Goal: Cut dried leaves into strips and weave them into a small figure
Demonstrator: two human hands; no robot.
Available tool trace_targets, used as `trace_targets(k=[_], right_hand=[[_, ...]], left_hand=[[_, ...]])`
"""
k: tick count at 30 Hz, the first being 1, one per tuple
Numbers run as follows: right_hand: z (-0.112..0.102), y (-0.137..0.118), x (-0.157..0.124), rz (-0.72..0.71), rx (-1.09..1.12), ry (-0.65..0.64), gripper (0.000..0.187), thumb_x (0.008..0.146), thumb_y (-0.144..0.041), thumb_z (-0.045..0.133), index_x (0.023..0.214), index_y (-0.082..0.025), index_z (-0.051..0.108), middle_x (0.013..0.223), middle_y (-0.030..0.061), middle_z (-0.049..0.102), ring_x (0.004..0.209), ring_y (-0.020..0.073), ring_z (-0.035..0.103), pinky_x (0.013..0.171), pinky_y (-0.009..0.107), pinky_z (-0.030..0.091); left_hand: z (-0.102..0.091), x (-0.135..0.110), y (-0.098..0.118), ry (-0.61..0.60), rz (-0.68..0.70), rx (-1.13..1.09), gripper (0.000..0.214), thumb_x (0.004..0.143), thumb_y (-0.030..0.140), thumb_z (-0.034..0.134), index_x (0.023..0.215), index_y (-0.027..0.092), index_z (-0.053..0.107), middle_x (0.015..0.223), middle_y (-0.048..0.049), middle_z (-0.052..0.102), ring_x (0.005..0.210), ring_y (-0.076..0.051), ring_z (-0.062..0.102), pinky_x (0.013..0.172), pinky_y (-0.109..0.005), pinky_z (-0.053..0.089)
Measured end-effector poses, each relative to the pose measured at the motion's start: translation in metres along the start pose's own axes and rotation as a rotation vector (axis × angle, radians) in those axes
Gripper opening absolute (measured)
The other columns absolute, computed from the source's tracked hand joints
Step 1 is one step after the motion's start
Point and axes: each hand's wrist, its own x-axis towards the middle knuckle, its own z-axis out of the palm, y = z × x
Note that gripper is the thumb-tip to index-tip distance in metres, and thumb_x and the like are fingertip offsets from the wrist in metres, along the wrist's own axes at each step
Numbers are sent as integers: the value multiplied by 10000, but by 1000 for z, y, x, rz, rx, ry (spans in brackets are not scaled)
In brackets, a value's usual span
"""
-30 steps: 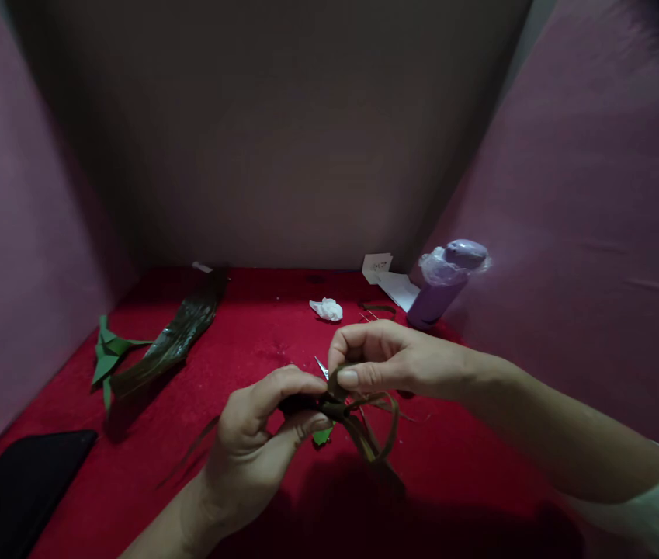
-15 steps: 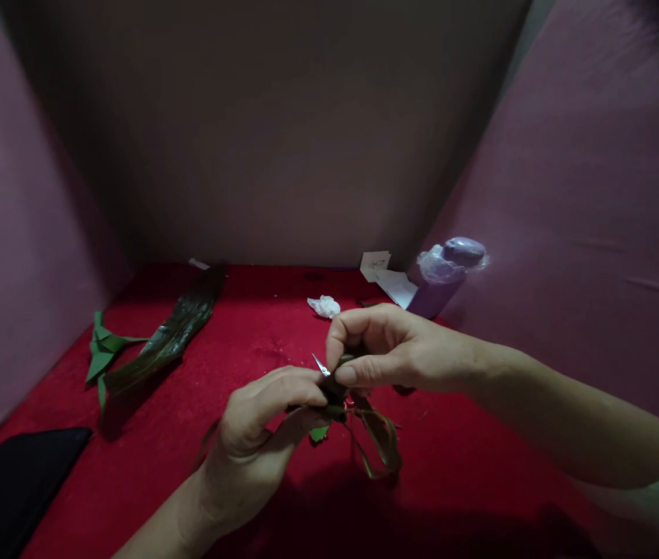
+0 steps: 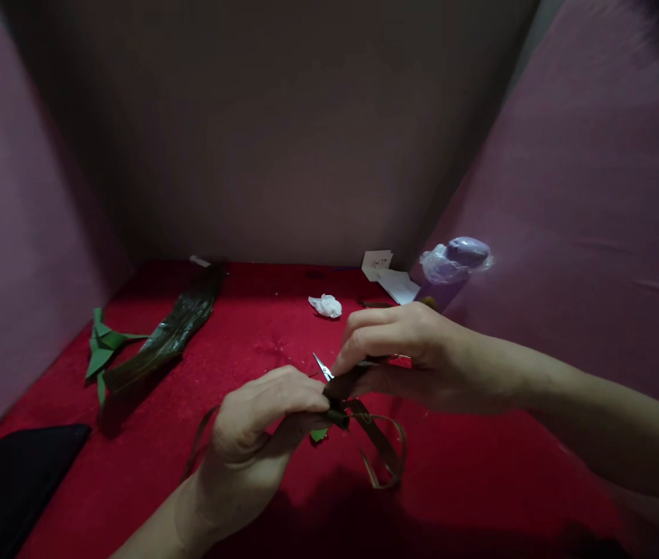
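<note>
Left hand: the left hand [image 3: 259, 423] was low in the middle, fingers pinched tight on a knot of leaf strips [image 3: 341, 407].
Right hand: the right hand [image 3: 404, 349] reached in from the right, fingertips closed on the upper end of the same strips, just beside the left thumb.
Leaf strips: brown-green and narrow, held just above the red cloth [image 3: 480, 481]; loose ends curled down in a loop [image 3: 387, 458] to the right of the left hand, and one thin end trailed past the left wrist.
Scissors: the small metal tip of the scissors [image 3: 322, 366] showed between the two hands; the rest was hidden.
Green scrap: a green scrap [image 3: 320, 435] lay on the cloth under the knot.
Long leaf: a dark long leaf [image 3: 171, 338] lay well apart at the left, with a folded green leaf [image 3: 101, 349] at its near end.
Back: a crumpled white wad [image 3: 327, 306], white paper [image 3: 390, 276] and a purple bottle [image 3: 451, 268] with plastic film over its top.
Near left corner: a flat black thing [image 3: 8, 489], too dark to tell.
</note>
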Motion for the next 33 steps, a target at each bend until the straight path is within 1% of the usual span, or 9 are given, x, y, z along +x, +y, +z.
trace_targets(k=[4,7,9,12,15,20,27,30,33], right_hand=[[4,4,-2,-97,-155,35,190,880,-113,471,1004,-148,611,867,49,603,724,97,548,645,225,452],[7,8,-4,-162,-274,32,248,881,-85,430,1033,-172,605,845,36,612,698,94,541,606,218,423],[9,11,-5,-206,-378,32,268,876,-84,422,1016,-197,620,800,25,610,656,94,533,572,223,396],[11,15,-6,-261,-486,69,239,879,-125,435,976,-212,636,740,16,602,613,95,525,547,233,367],[13,18,-6,-305,-539,103,216,891,-166,435,936,-211,642,700,12,596,583,94,511,535,243,352],[15,20,-5,-376,-584,147,193,896,-214,453,925,-213,643,665,2,580,559,92,492,520,250,340],[16,21,-7,-428,-749,138,169,889,-235,474,930,-267,635,597,-25,554,486,84,454,482,262,313],[17,21,-8,-455,-767,142,145,876,-222,495,909,-251,633,571,-32,547,460,86,425,457,274,289],[20,21,-9,-441,-736,127,122,861,-199,508,872,-209,629,564,-26,550,452,95,412,447,284,281]], left_hand=[[0,-3,-2,17,-55,-28,394,725,-36,584,991,251,627,840,-44,678,753,-191,633,668,-328,520],[0,-6,-2,54,-70,-31,414,719,-45,582,992,263,619,851,-35,669,792,-195,631,713,-340,517],[0,-5,-1,36,-52,-29,436,720,-56,572,1007,269,618,847,-33,670,795,-194,630,710,-337,515],[0,-3,2,-35,-19,-19,461,722,-70,560,1028,270,618,836,-36,677,760,-185,628,666,-322,512],[-1,0,5,-77,-7,0,447,726,-67,558,1026,258,621,843,-47,684,763,-188,626,660,-324,508],[1,0,4,-66,-5,-16,437,722,-67,559,1016,252,613,817,-36,672,736,-181,621,645,-319,504],[0,-2,5,-67,-3,-18,439,726,-86,539,1009,245,593,811,-29,643,738,-170,609,657,-315,503],[0,-2,6,-77,-1,-13,448,720,-91,548,1018,242,588,828,-29,644,747,-169,607,653,-317,506],[0,-1,6,-80,6,-2,454,715,-93,554,1025,238,587,840,-33,650,761,-173,609,658,-323,510]])
